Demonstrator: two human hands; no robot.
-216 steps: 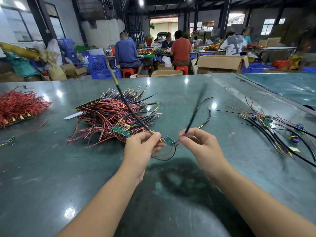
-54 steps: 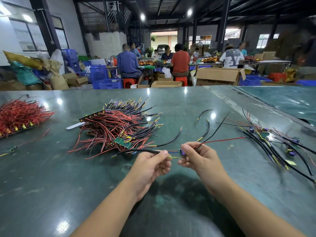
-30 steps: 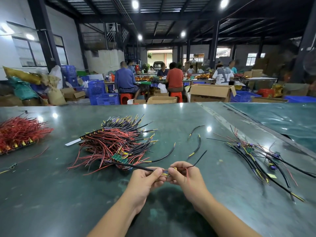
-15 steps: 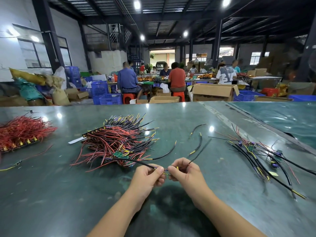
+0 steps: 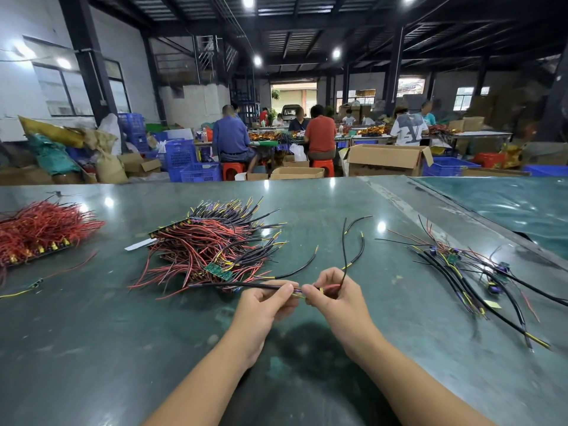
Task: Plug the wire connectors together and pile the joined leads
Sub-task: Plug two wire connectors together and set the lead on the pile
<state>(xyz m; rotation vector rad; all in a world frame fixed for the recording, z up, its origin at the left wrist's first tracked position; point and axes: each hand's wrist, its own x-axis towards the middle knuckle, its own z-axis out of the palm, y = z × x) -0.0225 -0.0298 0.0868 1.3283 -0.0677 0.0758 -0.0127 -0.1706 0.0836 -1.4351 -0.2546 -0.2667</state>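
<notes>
My left hand (image 5: 264, 305) pinches a black lead (image 5: 233, 285) that runs out to the left over the table. My right hand (image 5: 335, 296) pinches a short red lead with a small gold connector (image 5: 322, 290), and a thin black wire (image 5: 344, 250) rises from its fingers. The two hands meet fingertip to fingertip at the connectors, just above the green table (image 5: 123, 348). A heap of red and black leads with small green boards (image 5: 215, 244) lies behind my left hand. A spread of joined black leads (image 5: 467, 272) lies to the right.
A bundle of red wires (image 5: 37, 229) sits at the far left edge. Loose black leads (image 5: 356, 238) lie behind my hands. A seam (image 5: 430, 219) marks the adjoining table on the right. People sit at benches beyond, among cardboard boxes (image 5: 384, 159) and blue crates (image 5: 190, 164).
The hands stay together at the connectors. The black wire from my right hand has swung up to stand more upright, and a red lead now shows in my right fingers.
</notes>
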